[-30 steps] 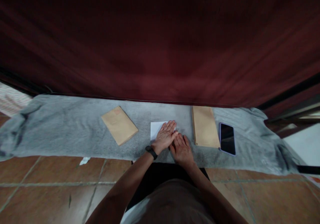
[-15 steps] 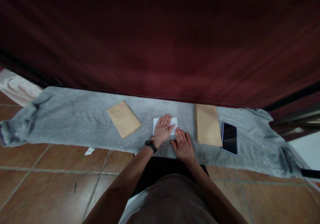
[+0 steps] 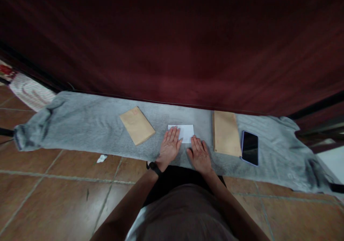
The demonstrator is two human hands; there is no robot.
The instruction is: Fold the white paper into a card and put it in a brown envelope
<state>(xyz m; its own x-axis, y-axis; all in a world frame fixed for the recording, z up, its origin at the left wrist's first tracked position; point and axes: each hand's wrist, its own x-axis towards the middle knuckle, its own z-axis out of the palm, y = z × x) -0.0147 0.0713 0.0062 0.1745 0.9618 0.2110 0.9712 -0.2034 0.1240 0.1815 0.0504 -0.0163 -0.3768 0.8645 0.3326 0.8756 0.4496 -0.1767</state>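
Observation:
A small white sheet of paper (image 3: 186,131) lies flat on the grey cloth (image 3: 88,126) in front of me. My left hand (image 3: 170,143) rests flat over its left part, fingers stretched out, and covers its lower left corner. At the paper's lower right corner are the fingertips of my right hand (image 3: 200,155), which lies palm down on the cloth with its fingers extended. Neither hand grips anything. To the left sits a brown envelope (image 3: 137,125), turned at an angle. On the right is a stack of brown envelopes (image 3: 227,133).
A phone (image 3: 249,148) with a dark screen and a purple edge lies beside the envelope stack. Dark red fabric (image 3: 172,54) hangs along the cloth's far edge. Below is a tiled floor (image 3: 67,194) with a white scrap (image 3: 101,158) on it.
My left hand has slid left and towards me across the white paper, uncovering its middle. My right hand stays near the lower right corner. The whole view has shifted slightly.

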